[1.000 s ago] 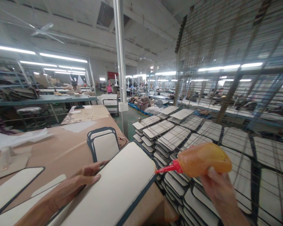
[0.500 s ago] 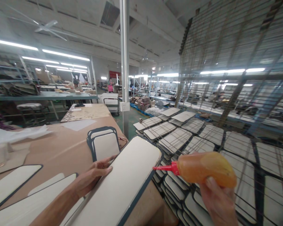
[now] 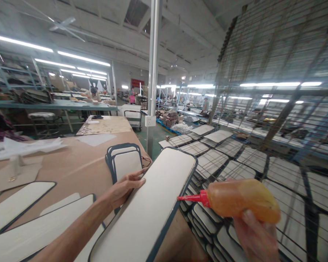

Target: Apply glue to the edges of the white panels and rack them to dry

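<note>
A long cream panel with rounded corners and a dark blue edge (image 3: 155,196) is tilted up in front of me. My left hand (image 3: 128,187) grips it by its left side, thumb on the face and the other fingers partly hidden behind. My right hand (image 3: 258,229) is wrapped round a squeeze bottle (image 3: 240,200) of amber liquid, held on its side. The bottle's red nozzle (image 3: 192,197) points left, its tip at the panel's right edge. Past the panel, a small stack of similar blue-edged panels (image 3: 127,162) sits on the brown table (image 3: 84,163).
More blue-edged panels (image 3: 43,233) lie on the table at left, near a beige piece with a strap (image 3: 16,171) and white sheets (image 3: 24,147). Wire racks (image 3: 224,160) bearing many panels stand at right. A post (image 3: 153,72) rises beyond the table. People work farther back.
The nozzle tip has slid along the panel's right edge, toward its near end. The panel and my left hand have shifted slightly right and up in view. Both hands keep their hold.
</note>
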`<state>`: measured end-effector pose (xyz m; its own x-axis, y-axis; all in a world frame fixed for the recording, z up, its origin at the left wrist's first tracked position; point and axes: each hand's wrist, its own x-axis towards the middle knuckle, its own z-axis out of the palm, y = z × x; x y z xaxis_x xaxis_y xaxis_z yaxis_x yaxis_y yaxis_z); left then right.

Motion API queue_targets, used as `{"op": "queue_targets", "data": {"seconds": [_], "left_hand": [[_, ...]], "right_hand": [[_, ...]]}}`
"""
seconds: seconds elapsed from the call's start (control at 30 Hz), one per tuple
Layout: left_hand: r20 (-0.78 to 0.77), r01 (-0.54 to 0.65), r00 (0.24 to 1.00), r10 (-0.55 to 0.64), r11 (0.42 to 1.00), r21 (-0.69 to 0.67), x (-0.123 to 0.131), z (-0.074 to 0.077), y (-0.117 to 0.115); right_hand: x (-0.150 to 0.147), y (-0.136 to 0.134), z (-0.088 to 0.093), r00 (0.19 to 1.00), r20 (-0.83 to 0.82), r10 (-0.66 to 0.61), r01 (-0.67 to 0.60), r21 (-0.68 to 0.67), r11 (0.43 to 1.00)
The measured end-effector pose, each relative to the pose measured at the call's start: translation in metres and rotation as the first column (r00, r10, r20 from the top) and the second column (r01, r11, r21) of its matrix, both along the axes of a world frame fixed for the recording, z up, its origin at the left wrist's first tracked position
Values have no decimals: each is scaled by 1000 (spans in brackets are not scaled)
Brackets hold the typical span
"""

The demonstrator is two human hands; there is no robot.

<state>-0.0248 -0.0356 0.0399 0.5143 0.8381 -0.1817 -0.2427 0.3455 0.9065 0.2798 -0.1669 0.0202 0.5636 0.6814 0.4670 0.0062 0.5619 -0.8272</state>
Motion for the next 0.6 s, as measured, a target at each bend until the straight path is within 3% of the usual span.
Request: {"op": "queue_targets", "data": {"seconds": [0.3,0.6], "left_hand": [[24,18,1000,-18,1000,-11,4,4,17],[33,5,999,-4,1000,-20,4,11,28]], "right_hand": [[-19,-3,11,999,-41,-6,5,-40,999],[-26,-1,-4,997,-12,80,-81,-77,994]]}}
